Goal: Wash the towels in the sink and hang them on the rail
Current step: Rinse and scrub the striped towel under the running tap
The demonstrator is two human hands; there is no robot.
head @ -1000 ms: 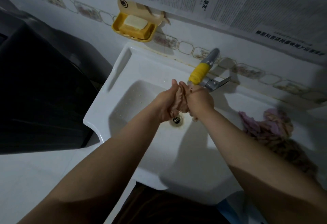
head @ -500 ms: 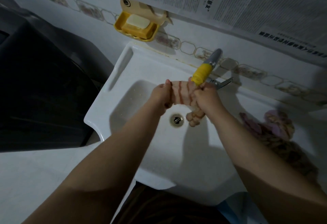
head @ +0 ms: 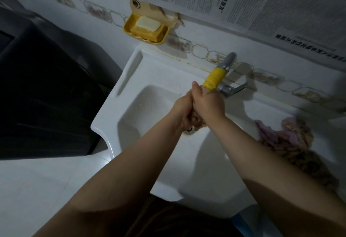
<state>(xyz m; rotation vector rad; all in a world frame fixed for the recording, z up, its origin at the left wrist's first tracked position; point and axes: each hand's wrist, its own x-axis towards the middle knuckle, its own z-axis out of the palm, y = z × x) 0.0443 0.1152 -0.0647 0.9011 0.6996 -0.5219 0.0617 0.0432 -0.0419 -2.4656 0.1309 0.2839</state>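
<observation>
Head view: I am bunching one small towel (head: 196, 120) between my left hand (head: 182, 108) and right hand (head: 208, 104), each grip curling tight on it, over the sink (head: 149, 105) drain so water drops there. More towels (head: 286, 137) are waiting on the ledge to the right.

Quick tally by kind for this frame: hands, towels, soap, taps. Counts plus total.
Hands: 2, left hand and right hand, both wringing one towel.
Towels: at least 2, the wrung towel over the sink and the crumpled towel pile on the right ledge; how many are in the pile is unclear.
Soap bars: 1.
Taps: 1.
Total: 6
</observation>
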